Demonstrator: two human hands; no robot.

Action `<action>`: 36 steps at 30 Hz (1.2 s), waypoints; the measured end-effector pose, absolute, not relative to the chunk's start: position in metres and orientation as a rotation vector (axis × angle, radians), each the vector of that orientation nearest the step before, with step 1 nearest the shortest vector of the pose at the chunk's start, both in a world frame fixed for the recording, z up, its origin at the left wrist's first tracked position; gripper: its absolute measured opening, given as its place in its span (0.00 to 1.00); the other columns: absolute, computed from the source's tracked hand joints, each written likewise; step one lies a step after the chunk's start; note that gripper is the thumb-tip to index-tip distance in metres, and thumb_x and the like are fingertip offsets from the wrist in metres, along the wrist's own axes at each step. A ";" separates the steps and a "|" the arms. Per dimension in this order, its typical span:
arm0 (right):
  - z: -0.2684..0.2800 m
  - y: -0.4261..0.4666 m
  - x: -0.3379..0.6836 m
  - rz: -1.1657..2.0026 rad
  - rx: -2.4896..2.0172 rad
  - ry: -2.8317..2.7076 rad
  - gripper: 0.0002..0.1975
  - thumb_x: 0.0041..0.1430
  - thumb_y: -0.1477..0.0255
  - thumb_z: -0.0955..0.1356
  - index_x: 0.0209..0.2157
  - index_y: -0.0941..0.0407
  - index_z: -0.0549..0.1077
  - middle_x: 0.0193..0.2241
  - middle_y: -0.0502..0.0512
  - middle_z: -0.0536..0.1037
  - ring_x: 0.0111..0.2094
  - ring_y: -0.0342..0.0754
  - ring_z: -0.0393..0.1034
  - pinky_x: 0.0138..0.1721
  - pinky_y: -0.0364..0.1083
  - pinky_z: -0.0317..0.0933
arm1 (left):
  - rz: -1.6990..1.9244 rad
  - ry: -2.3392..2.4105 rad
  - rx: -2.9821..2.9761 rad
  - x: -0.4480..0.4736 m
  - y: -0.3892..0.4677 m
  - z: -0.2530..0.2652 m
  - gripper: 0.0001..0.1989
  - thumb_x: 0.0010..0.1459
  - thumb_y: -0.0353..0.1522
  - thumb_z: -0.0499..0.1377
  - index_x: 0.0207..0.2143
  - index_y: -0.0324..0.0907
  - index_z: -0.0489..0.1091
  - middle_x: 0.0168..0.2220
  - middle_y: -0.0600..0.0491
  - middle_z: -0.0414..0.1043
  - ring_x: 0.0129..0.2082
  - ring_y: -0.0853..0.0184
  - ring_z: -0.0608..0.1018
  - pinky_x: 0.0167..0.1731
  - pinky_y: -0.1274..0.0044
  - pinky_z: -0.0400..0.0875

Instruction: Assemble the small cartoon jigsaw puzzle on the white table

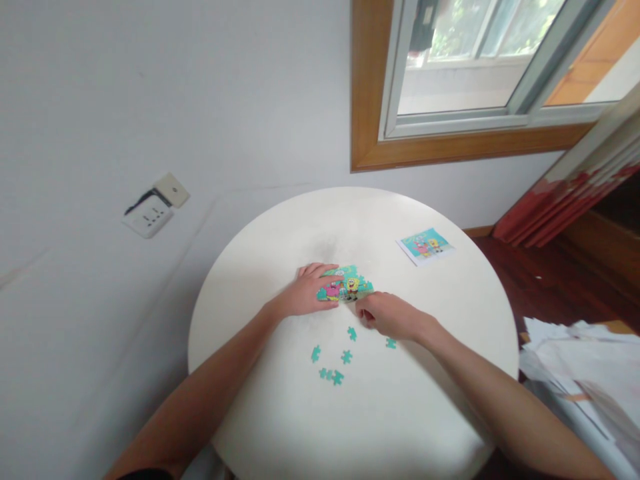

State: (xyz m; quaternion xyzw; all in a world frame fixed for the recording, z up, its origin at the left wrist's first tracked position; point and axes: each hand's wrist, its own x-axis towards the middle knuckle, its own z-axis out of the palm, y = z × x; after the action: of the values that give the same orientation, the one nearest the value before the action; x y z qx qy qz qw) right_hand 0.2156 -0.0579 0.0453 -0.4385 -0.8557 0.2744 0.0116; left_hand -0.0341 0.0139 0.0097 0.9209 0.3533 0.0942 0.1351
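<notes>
A partly joined jigsaw puzzle [352, 285] with a yellow and a pink cartoon figure on teal lies flat on the round white table [280, 240]. My left hand [309, 291] rests spread over its left side, fingers apart. At its lower right edge is my right hand [381, 312], fingers curled together; whatever they pinch is hidden. Nearer to me lie several loose teal puzzle pieces [347, 357]. One single puzzle piece [391, 343] sits just below my right wrist.
A picture card [427, 246] with the same cartoon figures lies at the table's back right. Papers and plastic [585, 367] are heaped beside the table on the right. The wall with a socket [149, 217] stands on the left, and a window [460, 73] is behind.
</notes>
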 end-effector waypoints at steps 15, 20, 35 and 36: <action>0.042 -0.066 0.201 0.692 -0.953 -2.631 0.08 0.58 0.83 0.67 0.31 0.57 0.75 0.35 0.54 0.77 0.38 0.46 0.71 0.39 0.43 0.59 | 0.275 1.050 2.674 -0.034 0.015 0.006 0.29 0.56 0.46 0.65 0.59 0.56 0.67 0.66 0.53 0.59 0.63 0.51 0.61 0.60 0.58 0.55; 0.034 -0.081 0.176 0.669 -0.756 -2.629 0.06 0.63 0.78 0.66 0.35 0.57 0.76 0.39 0.57 0.77 0.44 0.48 0.70 0.46 0.45 0.61 | 0.280 1.050 2.670 -0.034 0.014 0.007 0.28 0.56 0.45 0.65 0.59 0.56 0.68 0.65 0.53 0.59 0.63 0.52 0.61 0.61 0.59 0.54; 0.037 -0.093 0.171 0.594 -0.513 -2.904 0.09 0.65 0.69 0.68 0.31 0.57 0.75 0.32 0.54 0.76 0.41 0.49 0.67 0.47 0.47 0.57 | 0.262 1.039 2.650 -0.036 0.017 0.003 0.31 0.56 0.49 0.64 0.60 0.58 0.66 0.66 0.54 0.58 0.63 0.51 0.60 0.61 0.59 0.52; 0.037 -0.095 0.169 0.575 -0.523 -2.902 0.09 0.64 0.67 0.69 0.31 0.57 0.75 0.33 0.54 0.76 0.41 0.49 0.67 0.47 0.47 0.57 | 0.262 1.040 2.653 -0.036 0.017 0.003 0.31 0.56 0.49 0.64 0.60 0.58 0.66 0.66 0.54 0.58 0.63 0.51 0.60 0.61 0.59 0.53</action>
State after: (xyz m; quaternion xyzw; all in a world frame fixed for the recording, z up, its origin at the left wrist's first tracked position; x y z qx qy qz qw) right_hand 0.1694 -0.0948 0.0371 -0.1735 -0.9637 0.1910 0.0686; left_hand -0.0361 0.0167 0.0029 0.9180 0.3600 0.0908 0.1395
